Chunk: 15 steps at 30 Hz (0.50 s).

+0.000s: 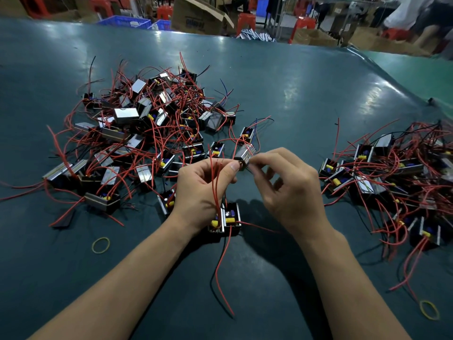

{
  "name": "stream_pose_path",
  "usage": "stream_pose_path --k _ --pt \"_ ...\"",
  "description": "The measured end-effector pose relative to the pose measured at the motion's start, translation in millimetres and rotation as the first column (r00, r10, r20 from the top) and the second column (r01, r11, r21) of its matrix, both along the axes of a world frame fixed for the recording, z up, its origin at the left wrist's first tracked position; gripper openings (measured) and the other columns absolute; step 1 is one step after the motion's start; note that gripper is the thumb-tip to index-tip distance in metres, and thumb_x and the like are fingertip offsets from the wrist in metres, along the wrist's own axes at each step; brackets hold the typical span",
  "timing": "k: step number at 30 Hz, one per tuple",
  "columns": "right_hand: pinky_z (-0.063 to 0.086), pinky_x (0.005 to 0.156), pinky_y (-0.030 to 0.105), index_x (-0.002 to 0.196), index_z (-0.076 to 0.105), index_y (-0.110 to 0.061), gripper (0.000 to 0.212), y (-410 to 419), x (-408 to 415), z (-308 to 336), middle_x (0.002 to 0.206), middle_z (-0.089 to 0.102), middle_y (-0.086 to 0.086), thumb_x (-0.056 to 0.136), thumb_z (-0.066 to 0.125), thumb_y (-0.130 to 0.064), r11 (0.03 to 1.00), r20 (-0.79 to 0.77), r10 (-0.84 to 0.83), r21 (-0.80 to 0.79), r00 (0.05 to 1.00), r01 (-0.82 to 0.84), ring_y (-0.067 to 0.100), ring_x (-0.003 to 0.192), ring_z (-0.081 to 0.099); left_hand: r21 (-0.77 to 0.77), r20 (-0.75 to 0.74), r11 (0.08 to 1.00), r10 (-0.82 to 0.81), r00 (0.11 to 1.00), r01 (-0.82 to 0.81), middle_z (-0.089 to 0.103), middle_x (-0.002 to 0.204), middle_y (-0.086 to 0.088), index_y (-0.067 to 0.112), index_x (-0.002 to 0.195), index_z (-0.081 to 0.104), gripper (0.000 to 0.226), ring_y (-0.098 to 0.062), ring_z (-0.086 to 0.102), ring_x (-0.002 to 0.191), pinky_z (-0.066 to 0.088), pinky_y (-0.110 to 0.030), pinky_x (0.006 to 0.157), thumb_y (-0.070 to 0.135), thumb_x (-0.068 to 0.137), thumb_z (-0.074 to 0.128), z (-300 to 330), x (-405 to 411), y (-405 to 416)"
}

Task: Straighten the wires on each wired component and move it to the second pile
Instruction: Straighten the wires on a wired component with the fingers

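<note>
Left hand (203,190): raised above the desk, fingers curled round a bundle of red wires (217,182), thumb tip pressed near their upper ends.
Right hand (285,185): raised beside the left, thumb and forefinger pinching a small dark piece just at the left thumb tip; other fingers loosely curled.
Held component (226,218): black housing with yellow and blue parts, hanging from the gripped wires under the left wrist, close above the desk; whether touching it, cannot tell.
Loose leads (221,271): one red and one black, trailing from the held component toward the near edge.
First pile (147,128): large tangle of wired components with silver-faced bodies and red wires, left of centre, behind the hands.
Second pile (392,173): smaller heap of similar components at the right, well apart from the first pile.
Desk (306,94): dark teal mat, glossy with light reflections.
Rubber bands: one yellow band (100,245) near the left forearm, another (429,309) at the lower right.
Background: cardboard box (196,15), blue crates (127,22) and red stools (246,20) beyond the far edge, blurred.
</note>
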State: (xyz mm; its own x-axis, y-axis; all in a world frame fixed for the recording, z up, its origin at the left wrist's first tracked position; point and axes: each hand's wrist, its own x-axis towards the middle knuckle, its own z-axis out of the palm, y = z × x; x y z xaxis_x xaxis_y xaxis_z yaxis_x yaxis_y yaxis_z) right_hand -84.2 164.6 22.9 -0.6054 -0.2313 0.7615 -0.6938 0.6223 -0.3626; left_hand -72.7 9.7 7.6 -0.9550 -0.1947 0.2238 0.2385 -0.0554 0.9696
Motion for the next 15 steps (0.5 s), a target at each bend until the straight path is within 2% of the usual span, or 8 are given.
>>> stream_pose_path --k 2,4,8,11,13,15 --pt "0.049 0.056 0.026 0.105 0.071 -0.005 0.017 8.3 -4.3 0.7 0.088 0.065 0.004 0.088 0.07 -0.007 1.0 0.024 0.01 -0.013 1.0 -0.009 0.017 0.066 0.058 -0.004 0.004 1.0 -0.015 1.0 0.015 0.065 0.06 0.005 0.0 0.086 0.072 0.011 0.0 0.054 0.049 0.042 -0.011 0.054 0.01 0.088 0.068 0.4 0.4 -0.3" --pt "0.05 0.058 0.028 0.113 0.071 -0.005 0.025 15.1 -8.4 0.6 0.09 0.066 0.006 0.088 0.071 -0.009 0.999 0.012 0.044 0.027 0.999 -0.044 0.018 0.068 0.06 -0.015 0.011 0.999 -0.047 0.999 0.047 0.064 0.059 0.005 -0.002 0.087 0.071 0.012 0.0 0.053 0.047 0.04 -0.01 0.054 0.009 0.088 0.068 0.7 1.2 -0.4" --pt "0.053 0.058 0.039 0.101 0.077 -0.009 0.017 21.6 -12.1 2.7 0.087 0.069 0.008 0.09 0.068 -0.017 0.993 0.0 0.09 0.072 0.996 -0.09 0.024 0.069 0.067 -0.056 0.036 0.993 -0.102 0.994 0.104 0.063 0.06 0.002 -0.005 0.089 0.072 0.014 0.0 0.052 0.046 0.038 -0.008 0.052 0.009 0.088 0.069 0.7 2.1 -1.1" --pt "0.051 0.058 0.041 0.091 0.076 -0.007 0.018 22.1 -11.0 6.9 0.082 0.066 0.007 0.092 0.064 -0.021 0.988 0.081 0.063 0.137 0.995 -0.074 0.027 0.068 0.063 -0.09 0.04 0.988 -0.123 0.992 0.126 0.062 0.059 0.003 -0.005 0.089 0.072 0.014 0.001 0.052 0.046 0.037 -0.006 0.052 0.008 0.088 0.069 0.9 2.3 -1.1" --pt "0.047 0.057 0.034 0.085 0.071 -0.005 0.019 20.2 -7.2 8.2 0.074 0.062 0.006 0.092 0.061 -0.019 0.986 0.166 0.083 0.132 0.983 -0.105 0.024 0.064 0.058 -0.089 0.038 0.986 -0.135 0.99 0.138 0.062 0.058 0.005 -0.006 0.089 0.072 0.014 0.001 0.053 0.046 0.038 -0.005 0.051 0.007 0.087 0.069 1.6 2.4 -0.9" --pt "0.042 0.051 0.026 0.075 0.064 -0.006 0.021 11.1 0.3 9.5 0.061 0.056 0.003 0.093 0.058 -0.015 0.992 0.384 0.13 -0.052 0.914 -0.119 0.016 0.056 0.053 -0.102 0.02 0.983 -0.149 0.989 0.15 0.063 0.058 0.006 -0.005 0.089 0.073 0.012 0.001 0.054 0.047 0.039 -0.006 0.053 0.007 0.087 0.069 2.9 2.8 -0.4"
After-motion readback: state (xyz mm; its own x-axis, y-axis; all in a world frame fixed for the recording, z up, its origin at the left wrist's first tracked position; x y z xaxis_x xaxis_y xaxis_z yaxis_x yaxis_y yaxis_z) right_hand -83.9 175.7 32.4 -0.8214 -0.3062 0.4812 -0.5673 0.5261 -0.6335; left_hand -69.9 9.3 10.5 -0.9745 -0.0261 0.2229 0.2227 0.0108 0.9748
